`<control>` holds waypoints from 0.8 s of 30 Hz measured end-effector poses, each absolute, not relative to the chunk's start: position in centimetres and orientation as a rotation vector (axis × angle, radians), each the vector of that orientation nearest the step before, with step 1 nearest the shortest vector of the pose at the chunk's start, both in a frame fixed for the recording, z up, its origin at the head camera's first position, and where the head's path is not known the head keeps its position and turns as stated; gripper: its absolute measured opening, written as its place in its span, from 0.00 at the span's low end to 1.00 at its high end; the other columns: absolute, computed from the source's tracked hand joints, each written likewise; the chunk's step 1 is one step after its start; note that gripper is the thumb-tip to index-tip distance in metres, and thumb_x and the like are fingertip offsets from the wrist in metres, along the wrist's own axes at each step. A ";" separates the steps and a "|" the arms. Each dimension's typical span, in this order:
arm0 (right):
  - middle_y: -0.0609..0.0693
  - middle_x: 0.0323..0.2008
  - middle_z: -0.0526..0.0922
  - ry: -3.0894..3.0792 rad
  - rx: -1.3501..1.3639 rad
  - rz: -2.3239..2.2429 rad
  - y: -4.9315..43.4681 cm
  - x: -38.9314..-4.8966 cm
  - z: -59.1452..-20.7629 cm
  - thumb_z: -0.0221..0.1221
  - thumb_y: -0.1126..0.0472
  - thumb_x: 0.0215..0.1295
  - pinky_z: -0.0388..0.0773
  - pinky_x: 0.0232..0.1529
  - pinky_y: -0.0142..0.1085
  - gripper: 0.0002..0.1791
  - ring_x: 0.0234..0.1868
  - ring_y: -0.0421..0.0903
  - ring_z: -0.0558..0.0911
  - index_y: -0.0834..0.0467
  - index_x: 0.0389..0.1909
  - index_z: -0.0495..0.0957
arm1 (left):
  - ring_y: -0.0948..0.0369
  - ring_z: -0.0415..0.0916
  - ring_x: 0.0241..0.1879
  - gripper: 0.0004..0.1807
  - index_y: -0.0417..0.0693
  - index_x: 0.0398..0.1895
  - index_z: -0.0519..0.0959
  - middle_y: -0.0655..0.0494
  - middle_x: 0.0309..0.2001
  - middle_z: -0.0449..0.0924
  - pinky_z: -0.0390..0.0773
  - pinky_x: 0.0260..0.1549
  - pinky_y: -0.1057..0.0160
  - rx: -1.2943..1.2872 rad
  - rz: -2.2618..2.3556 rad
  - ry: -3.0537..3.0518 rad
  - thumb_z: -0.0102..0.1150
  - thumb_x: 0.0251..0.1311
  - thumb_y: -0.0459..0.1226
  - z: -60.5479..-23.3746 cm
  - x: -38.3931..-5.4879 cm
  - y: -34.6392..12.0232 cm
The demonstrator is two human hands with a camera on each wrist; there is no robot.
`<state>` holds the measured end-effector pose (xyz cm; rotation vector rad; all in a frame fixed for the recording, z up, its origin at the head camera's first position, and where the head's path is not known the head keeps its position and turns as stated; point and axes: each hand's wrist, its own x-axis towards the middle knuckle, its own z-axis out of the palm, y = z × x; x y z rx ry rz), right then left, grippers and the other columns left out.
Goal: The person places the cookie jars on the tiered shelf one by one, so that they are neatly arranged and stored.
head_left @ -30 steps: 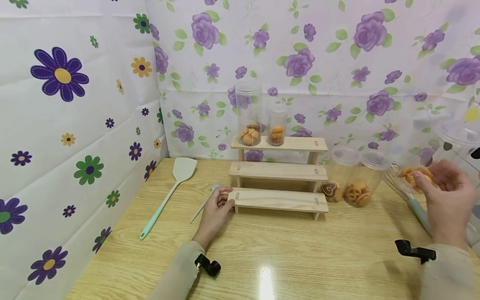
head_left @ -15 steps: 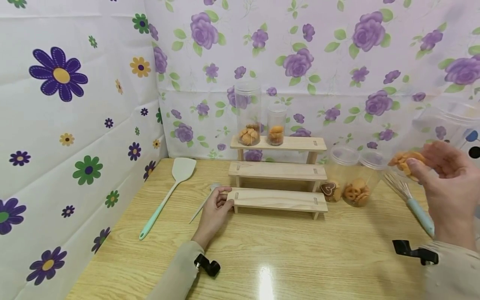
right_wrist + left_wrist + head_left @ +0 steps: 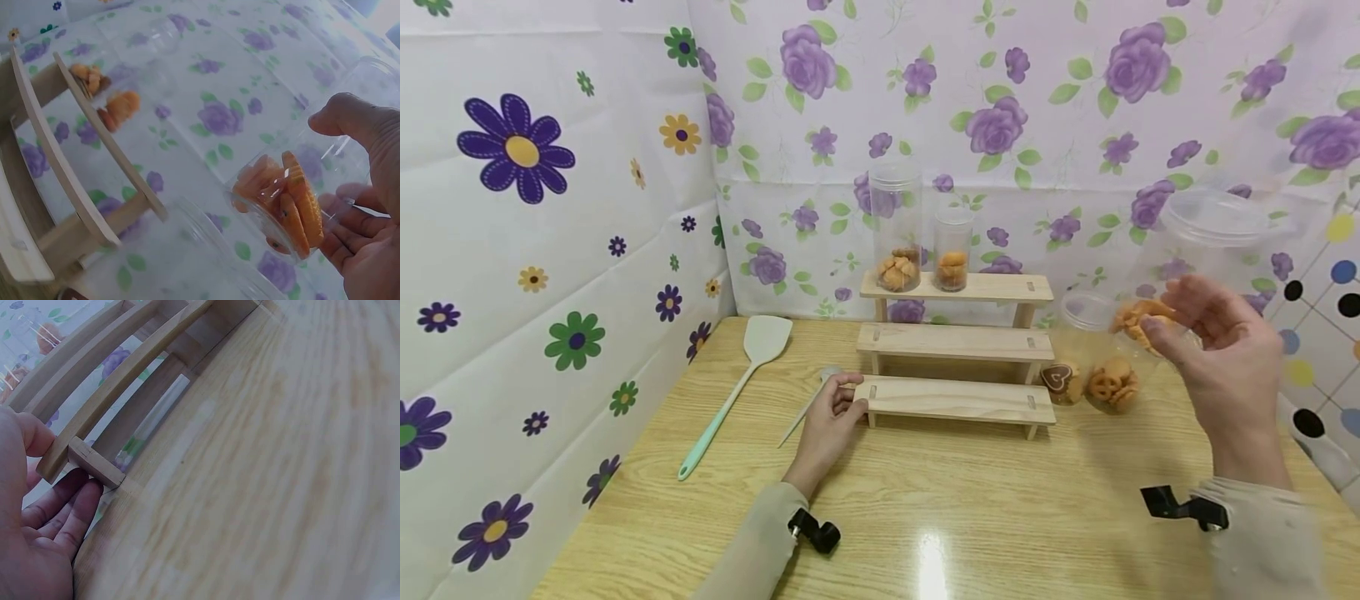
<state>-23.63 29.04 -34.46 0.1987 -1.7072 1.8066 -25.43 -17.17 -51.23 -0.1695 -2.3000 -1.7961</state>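
My left hand [image 3: 831, 425] grips the left end of a three-tier wooden display rack [image 3: 955, 398]. In the left wrist view the thumb is over the lowest board and the fingers reach under it beside the leg. My right hand [image 3: 1232, 358] holds a clear plastic jar [image 3: 1213, 217] with a lid, raised above the table and right of the rack. Orange-brown cookies [image 3: 303, 206] lie at its bottom. A tall jar [image 3: 895, 225] and a shorter jar [image 3: 953, 246], both with cookies, stand on the top tier.
Two more cookie jars stand by the rack's right end; the nearer-left one [image 3: 1084, 333] shows a heart cookie, the other [image 3: 1116, 387] is partly hidden behind the held jar. A pale spatula [image 3: 767, 340] and a thin grey-headed utensil [image 3: 801, 417] lie left. Floral cloth [image 3: 1037, 75] hangs behind.
My right hand has carried the jar left and slightly up, toward the rack, and it now overlaps the right standing jar. The left hand stays on the rack.
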 end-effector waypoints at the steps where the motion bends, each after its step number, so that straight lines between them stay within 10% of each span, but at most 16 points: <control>1: 0.53 0.56 0.91 -1.698 0.222 1.834 28.7 -23.6 -34.4 0.78 0.79 0.57 0.81 0.55 0.25 0.33 0.55 0.46 0.87 0.68 0.66 0.84 | 0.54 0.84 0.48 0.20 0.52 0.69 0.82 0.44 0.48 0.87 0.82 0.47 0.66 -0.171 -1.798 -2.300 0.65 0.77 0.33 -51.3 -25.4 -17.1; 24: 0.50 0.69 0.84 -2.136 0.390 1.592 20.3 -29.2 -30.8 0.79 0.54 0.69 0.78 0.70 0.33 0.37 0.69 0.48 0.83 0.51 0.77 0.78 | 0.55 0.84 0.47 0.20 0.50 0.69 0.81 0.47 0.46 0.88 0.82 0.46 0.66 -0.163 -1.792 -2.296 0.65 0.77 0.33 -51.0 -25.2 -17.1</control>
